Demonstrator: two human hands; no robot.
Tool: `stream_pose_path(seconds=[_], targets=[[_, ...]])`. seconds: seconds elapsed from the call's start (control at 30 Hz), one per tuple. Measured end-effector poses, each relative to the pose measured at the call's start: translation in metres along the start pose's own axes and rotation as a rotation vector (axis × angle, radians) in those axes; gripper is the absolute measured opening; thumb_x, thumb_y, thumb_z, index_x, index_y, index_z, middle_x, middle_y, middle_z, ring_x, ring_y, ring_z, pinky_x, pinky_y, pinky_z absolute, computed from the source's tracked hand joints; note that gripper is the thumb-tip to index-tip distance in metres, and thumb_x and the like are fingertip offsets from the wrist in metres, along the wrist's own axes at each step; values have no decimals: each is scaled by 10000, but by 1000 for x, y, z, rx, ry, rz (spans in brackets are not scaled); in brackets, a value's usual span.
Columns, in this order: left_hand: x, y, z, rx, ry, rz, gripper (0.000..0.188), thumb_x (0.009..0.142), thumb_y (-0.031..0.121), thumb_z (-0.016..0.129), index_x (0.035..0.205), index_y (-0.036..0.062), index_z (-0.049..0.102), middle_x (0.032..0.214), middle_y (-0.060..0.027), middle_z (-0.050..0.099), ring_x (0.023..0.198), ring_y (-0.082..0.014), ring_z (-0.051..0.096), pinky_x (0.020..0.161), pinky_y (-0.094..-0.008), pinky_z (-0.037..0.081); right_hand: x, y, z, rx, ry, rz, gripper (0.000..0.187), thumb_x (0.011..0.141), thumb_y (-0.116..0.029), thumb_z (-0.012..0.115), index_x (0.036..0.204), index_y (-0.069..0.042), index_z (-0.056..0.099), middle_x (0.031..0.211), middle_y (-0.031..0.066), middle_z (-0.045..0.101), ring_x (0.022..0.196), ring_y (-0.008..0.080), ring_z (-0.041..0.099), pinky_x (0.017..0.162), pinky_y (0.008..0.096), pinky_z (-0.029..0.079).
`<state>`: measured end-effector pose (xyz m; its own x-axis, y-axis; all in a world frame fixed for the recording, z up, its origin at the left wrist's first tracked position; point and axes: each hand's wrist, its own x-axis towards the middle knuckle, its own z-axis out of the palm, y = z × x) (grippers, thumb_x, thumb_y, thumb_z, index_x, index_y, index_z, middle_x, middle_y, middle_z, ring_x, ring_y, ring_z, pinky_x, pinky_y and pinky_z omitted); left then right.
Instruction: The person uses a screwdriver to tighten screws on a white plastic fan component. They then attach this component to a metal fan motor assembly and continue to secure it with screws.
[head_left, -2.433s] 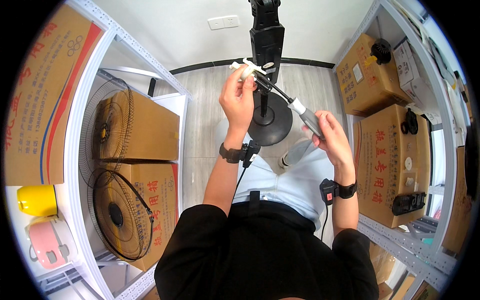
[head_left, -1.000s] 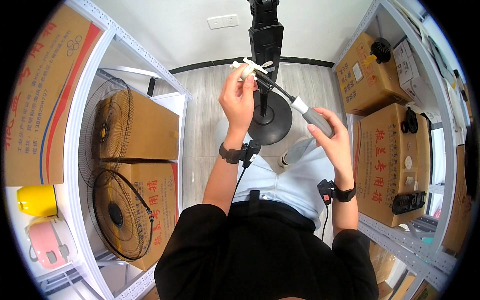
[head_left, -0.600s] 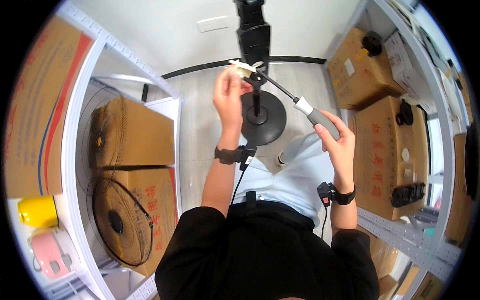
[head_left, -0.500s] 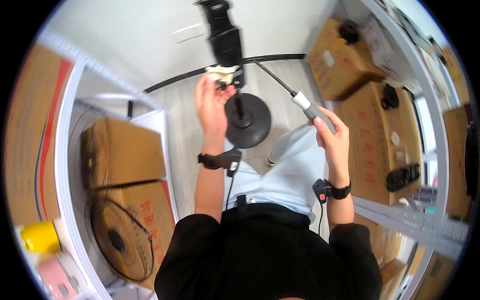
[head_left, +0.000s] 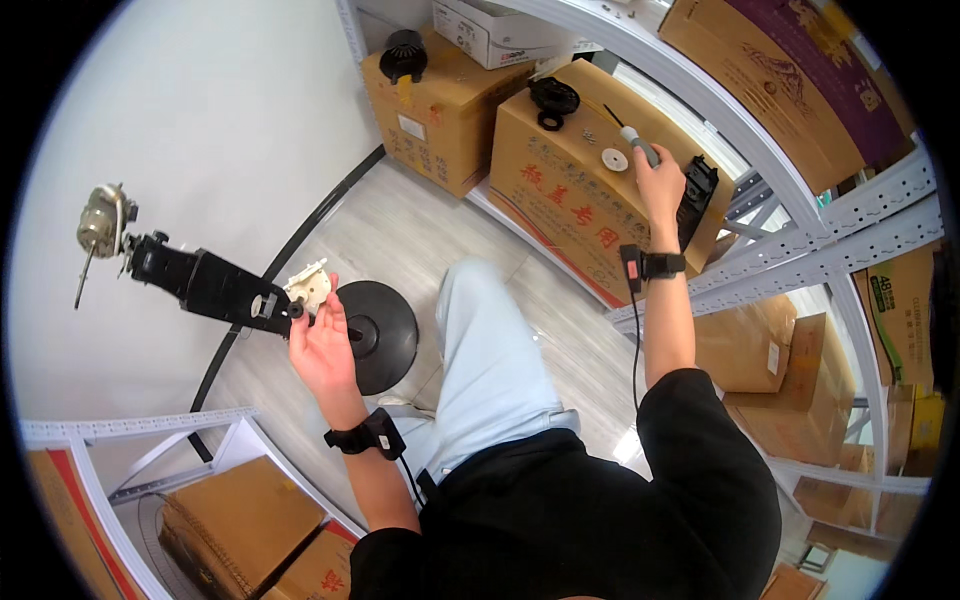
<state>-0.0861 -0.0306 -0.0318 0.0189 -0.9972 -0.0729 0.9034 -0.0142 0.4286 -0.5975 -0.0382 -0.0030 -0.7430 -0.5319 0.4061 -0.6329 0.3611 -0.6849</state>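
- Evidently the left hand [head_left: 325, 345] has its thumb and fingertips pinched on a cream-white plastic part [head_left: 308, 285], a small dark knob [head_left: 296, 310] showing by the thumb; the palm is turned upward.
- Over to the right, the fingers of the right hand [head_left: 660, 190] are curled around the grey handle of a screwdriver [head_left: 640, 145], its thin shaft pointing away from the person; whether its tip touches anything I cannot tell.
- Beneath that tool is a cardboard box [head_left: 560, 200] on a shelf, bearing a round white disc [head_left: 615, 160], small loose pieces [head_left: 589, 136], a black ring [head_left: 551, 121] and a larger black part [head_left: 555, 95]; a long black housing [head_left: 697, 195] lies just beside the right hand.
- Right next to the plastic part is the black neck [head_left: 200, 280] of a stand, with a metal motor [head_left: 105, 222] at its far end; contact between part and neck is unclear.
- Farther out, a round black base [head_left: 385, 340] sits on the floor near the left hand, and another box [head_left: 440, 120] carries a black vented cover [head_left: 404, 57].
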Motion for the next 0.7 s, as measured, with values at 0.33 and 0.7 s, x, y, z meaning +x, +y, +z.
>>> stream_pose_path(seconds=[0.33, 0.7], targets=[[4, -11, 6, -135, -58, -18, 456, 997, 167, 481, 1384, -36, 351, 1477, -302, 274, 1368, -434, 325, 1007, -420, 505, 36, 50, 14, -267, -98, -37, 427, 806, -370, 625, 1030, -17, 716, 949, 238, 691, 944, 385, 661, 851, 430, 513], [3, -7, 1, -157, -87, -15, 493, 1017, 161, 443, 1453, -12, 292, 1487, -310, 263, 1351, -386, 365, 1037, -419, 476, 28, 52, 19, -255, -68, -1, 467, 826, -399, 632, 1101, -29, 700, 871, 203, 713, 866, 351, 691, 815, 386, 525]])
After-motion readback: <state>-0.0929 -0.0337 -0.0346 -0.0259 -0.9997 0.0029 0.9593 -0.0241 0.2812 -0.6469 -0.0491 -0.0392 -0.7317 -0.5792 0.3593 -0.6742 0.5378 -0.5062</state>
